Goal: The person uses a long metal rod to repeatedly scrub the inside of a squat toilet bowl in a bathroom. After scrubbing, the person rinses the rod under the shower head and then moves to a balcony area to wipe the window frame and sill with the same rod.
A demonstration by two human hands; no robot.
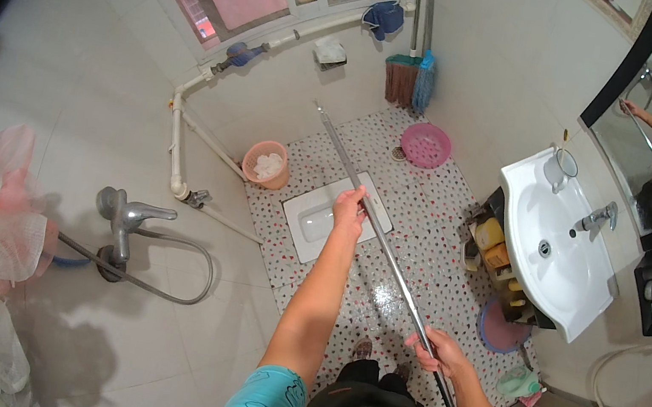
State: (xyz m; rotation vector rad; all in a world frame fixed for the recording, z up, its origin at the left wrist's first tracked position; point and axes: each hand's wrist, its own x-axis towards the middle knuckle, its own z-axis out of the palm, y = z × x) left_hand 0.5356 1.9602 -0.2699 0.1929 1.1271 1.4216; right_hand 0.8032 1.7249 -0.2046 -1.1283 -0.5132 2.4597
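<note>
A long metal pole [388, 254] runs diagonally in front of me, its thin tip [323, 112] towards the window wall and its lower end passing beside my black apron. My left hand [351, 209] is closed around its upper part, above the white squat toilet [315, 221]. Lower down, my right hand [437, 353] holds the pole with the fingers wrapped partly around it. Both hands and the pole also show in the wall mirror [641, 136]. What lies at the pole's lower end is hidden by my arm and body.
A white washbasin [577, 284] juts out on the right. An orange wastebasket [275, 181], a pink basin [426, 146] and a green bottle [519, 383] stand on the speckled floor. A broom [399, 80] and mop [424, 84] hang in the corner; a shower mixer tap [126, 215] projects at left.
</note>
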